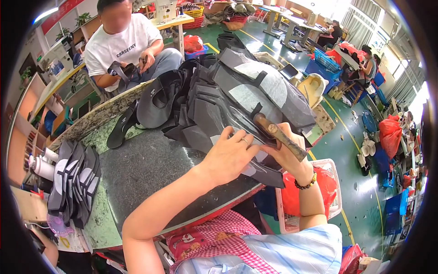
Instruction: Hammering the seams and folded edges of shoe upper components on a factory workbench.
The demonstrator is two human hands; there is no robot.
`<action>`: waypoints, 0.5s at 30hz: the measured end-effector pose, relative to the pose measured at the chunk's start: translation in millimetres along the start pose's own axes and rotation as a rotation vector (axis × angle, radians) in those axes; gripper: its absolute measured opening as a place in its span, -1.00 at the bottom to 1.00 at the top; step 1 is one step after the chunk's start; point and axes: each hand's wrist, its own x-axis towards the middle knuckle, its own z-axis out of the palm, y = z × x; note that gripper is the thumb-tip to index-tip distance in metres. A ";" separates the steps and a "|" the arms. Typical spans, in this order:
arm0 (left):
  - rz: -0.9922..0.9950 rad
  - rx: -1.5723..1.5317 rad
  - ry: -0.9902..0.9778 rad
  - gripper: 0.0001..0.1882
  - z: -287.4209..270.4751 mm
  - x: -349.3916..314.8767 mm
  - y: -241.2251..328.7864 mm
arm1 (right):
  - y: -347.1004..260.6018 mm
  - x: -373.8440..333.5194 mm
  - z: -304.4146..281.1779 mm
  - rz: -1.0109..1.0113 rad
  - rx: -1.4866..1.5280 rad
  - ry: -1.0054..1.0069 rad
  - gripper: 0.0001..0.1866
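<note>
R hand (291, 165) closed on brown tool (278, 133), type unclear; L hand (230, 156) beside it over dk. pcs (205, 114), fingertips part hidden, grip can't tell. Pcs piled on table (102, 223). Opp., co-worker's (121, 43) white shirt (107, 57): dk. lettering (126, 51), legible.

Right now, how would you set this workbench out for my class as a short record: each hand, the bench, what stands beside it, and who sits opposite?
Left hand: on the heap of dark pieces, close against the right hand
Right hand: brown tool lies across it; exact grip hidden
Bench: black slab at centre, heap beyond it, stack of black-and-grey pieces at left
Beside bench, right: pale crate holding a red bag
Opposite: seated co-worker in white shirt, holding a dark item
</note>
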 end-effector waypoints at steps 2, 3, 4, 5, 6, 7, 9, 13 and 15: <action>0.107 -0.028 0.028 -0.64 5.4 0.2 -6.8 | 9.5 -2.7 7.1 -0.055 -0.060 0.056 -0.57; 0.110 -0.035 0.024 -0.64 6.4 1.0 -7.6 | 12.5 -2.9 9.5 -0.047 -0.061 0.054 -0.57; 0.114 -0.029 0.027 -0.69 7.0 -0.5 -7.2 | 14.0 -4.0 12.4 -0.016 -0.030 0.081 -0.57; 0.117 -0.023 0.030 -0.73 7.4 -2.3 -6.3 | 15.7 -5.0 15.7 0.014 0.000 0.109 -0.57; 0.119 -0.029 0.022 -0.73 7.8 -3.1 -3.7 | 18.2 -5.8 20.2 0.015 0.041 0.115 -0.58; 0.165 0.033 0.031 -0.77 7.1 -2.0 0.0 | 17.2 -6.3 21.0 0.014 0.046 0.111 -0.58; 0.205 0.097 0.036 -0.81 5.3 -6.2 4.6 | 13.4 -8.7 22.7 0.022 0.099 0.132 -0.60; 0.321 -0.039 0.088 -0.87 -3.2 -31.6 1.0 | 12.8 -13.2 29.0 0.048 0.050 0.161 -0.61; 0.324 -0.152 0.051 -0.84 -28.6 -58.3 14.0 | 13.5 -14.8 30.8 0.106 0.020 0.159 -0.61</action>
